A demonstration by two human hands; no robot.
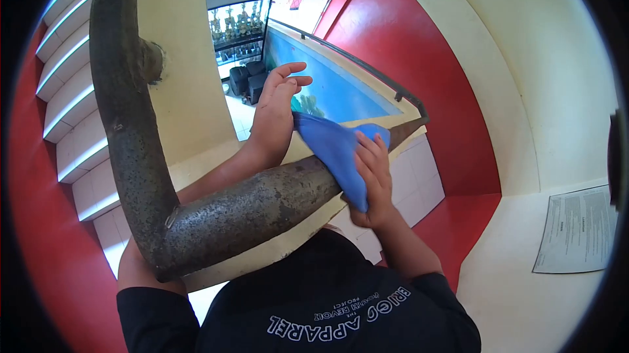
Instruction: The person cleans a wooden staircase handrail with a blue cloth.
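Observation:
A thick, worn grey metal handrail (249,209) bends from the upper left down and across to the right. A blue cloth (334,146) is draped over its right stretch. My right hand (373,179) presses and grips the cloth against the rail, fingers curled over the fabric. My left hand (275,114) hovers just above the rail with fingers spread, and the cloth's upper corner reaches its palm. I cannot tell whether that hand pinches the corner. My black shirt (327,294) fills the bottom of the view.
White steps with red edging (72,110) run down the left side. Red and cream walls (406,58) enclose the stairwell. A printed paper notice (576,228) is stuck on the right wall. Far below are a trophy cabinet (239,25) and dark chairs (247,81).

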